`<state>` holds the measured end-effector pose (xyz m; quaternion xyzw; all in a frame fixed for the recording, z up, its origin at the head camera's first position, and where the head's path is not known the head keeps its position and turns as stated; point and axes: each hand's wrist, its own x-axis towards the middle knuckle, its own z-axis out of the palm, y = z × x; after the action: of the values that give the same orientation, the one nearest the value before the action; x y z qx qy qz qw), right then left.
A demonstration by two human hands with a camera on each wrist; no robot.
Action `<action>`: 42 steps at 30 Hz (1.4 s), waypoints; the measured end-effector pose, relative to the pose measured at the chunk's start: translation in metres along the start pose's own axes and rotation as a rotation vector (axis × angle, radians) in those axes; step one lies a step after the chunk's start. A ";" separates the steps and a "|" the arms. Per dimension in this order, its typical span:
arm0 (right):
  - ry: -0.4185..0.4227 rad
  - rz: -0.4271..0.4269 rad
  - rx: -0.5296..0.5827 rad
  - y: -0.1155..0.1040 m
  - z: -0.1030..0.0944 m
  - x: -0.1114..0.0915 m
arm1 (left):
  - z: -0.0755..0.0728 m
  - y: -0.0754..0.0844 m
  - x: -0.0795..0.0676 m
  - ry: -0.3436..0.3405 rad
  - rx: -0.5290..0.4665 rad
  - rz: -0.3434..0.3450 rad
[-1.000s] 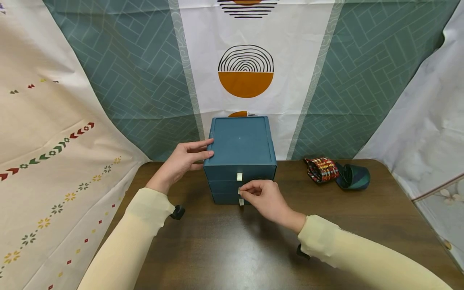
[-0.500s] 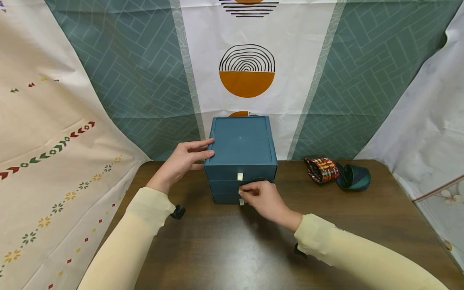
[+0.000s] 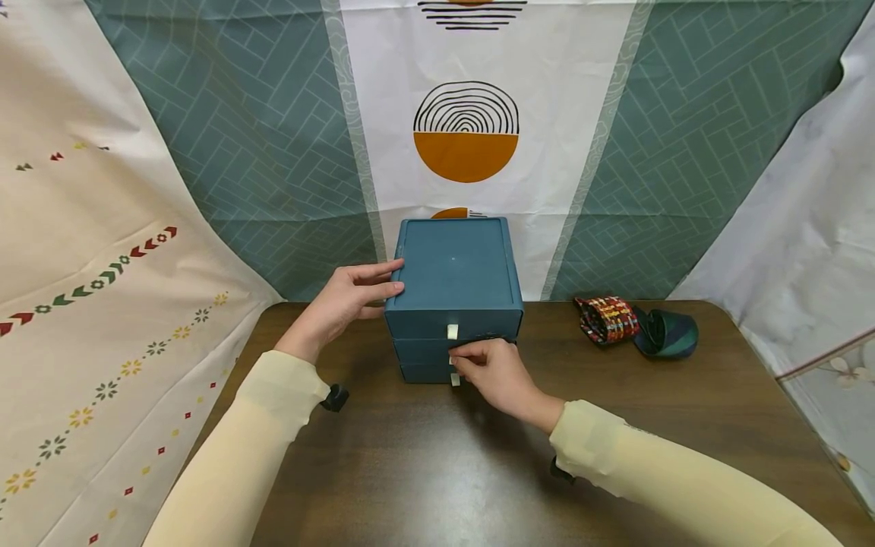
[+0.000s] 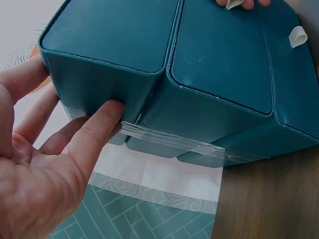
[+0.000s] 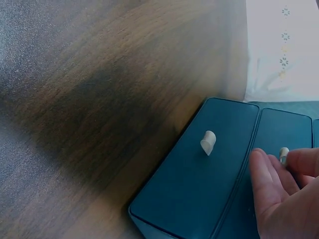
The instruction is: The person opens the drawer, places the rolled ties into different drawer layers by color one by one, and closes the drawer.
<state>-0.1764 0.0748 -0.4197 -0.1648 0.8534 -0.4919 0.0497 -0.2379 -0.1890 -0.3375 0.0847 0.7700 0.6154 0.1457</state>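
A blue chest of three stacked drawers [image 3: 454,266] stands on the table, its drawers pushed in. Each drawer front has a cream pull tab, such as the bottom one [image 5: 208,142]. My left hand [image 3: 339,305] rests against the chest's left side near the top, fingers fairly straight. In the left wrist view, fingertips [image 4: 115,107] touch the side of the top drawer, above a strip of clear tape [image 4: 174,142]. My right hand [image 3: 497,377] pinches the middle drawer's pull tab [image 5: 283,153] between thumb and fingers.
To the right of the chest lie a rolled red patterned fabric strip [image 3: 608,320] and a rolled dark green-blue one [image 3: 673,334]. Printed cloth [image 3: 273,152] hangs close behind the brown wooden table [image 3: 403,471] and along both sides.
My right wrist and sleeve have shifted slightly to the left, while its fingers stay at the middle tab. The left hand and the chest look unchanged.
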 end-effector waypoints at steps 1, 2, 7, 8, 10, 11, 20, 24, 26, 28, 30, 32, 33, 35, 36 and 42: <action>0.002 0.001 0.000 0.000 0.000 0.000 | 0.000 0.000 0.000 -0.002 -0.001 0.001; 0.004 0.001 0.001 0.000 0.000 0.000 | 0.000 0.000 0.000 -0.001 -0.003 0.001; 0.007 0.003 0.001 -0.001 0.000 0.001 | 0.000 0.000 0.000 -0.002 0.004 0.005; 0.007 0.002 -0.002 -0.001 -0.001 0.001 | 0.000 0.000 0.000 -0.002 0.006 0.006; 0.007 0.001 -0.006 -0.001 -0.001 0.001 | 0.000 0.000 0.000 -0.003 0.009 0.009; 0.009 0.000 -0.010 -0.001 -0.001 0.001 | 0.000 -0.001 0.000 -0.002 0.010 0.010; 0.011 -0.005 -0.045 -0.001 -0.002 -0.002 | 0.000 -0.001 -0.001 0.020 0.010 0.003; 0.012 -0.006 -0.059 -0.003 -0.002 -0.003 | 0.000 -0.001 0.000 0.020 0.014 -0.001; 0.009 -0.010 -0.070 -0.003 -0.002 -0.004 | 0.000 -0.001 0.000 0.018 0.014 -0.003; 0.006 -0.016 -0.084 -0.004 -0.002 -0.005 | 0.000 -0.001 0.001 0.015 0.014 -0.004; 0.003 -0.025 -0.098 -0.004 -0.001 -0.005 | 0.000 -0.002 0.001 0.013 0.012 -0.003; -0.003 -0.031 -0.106 -0.004 -0.001 -0.005 | -0.001 -0.001 0.001 0.014 0.011 -0.001; -0.005 -0.033 -0.110 -0.004 -0.001 -0.006 | 0.000 -0.001 0.000 0.014 0.011 -0.001; -0.009 -0.038 -0.121 -0.005 -0.001 -0.007 | 0.000 -0.001 0.000 0.013 0.013 -0.001; -0.012 -0.039 -0.126 -0.005 -0.001 -0.007 | 0.000 -0.001 0.000 0.013 0.013 -0.002; -0.021 -0.064 -0.153 -0.008 -0.002 -0.010 | 0.001 0.001 -0.001 0.017 0.015 -0.002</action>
<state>-0.1658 0.0758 -0.4123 -0.2003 0.8822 -0.4251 0.0300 -0.2371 -0.1886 -0.3370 0.0794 0.7760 0.6101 0.1391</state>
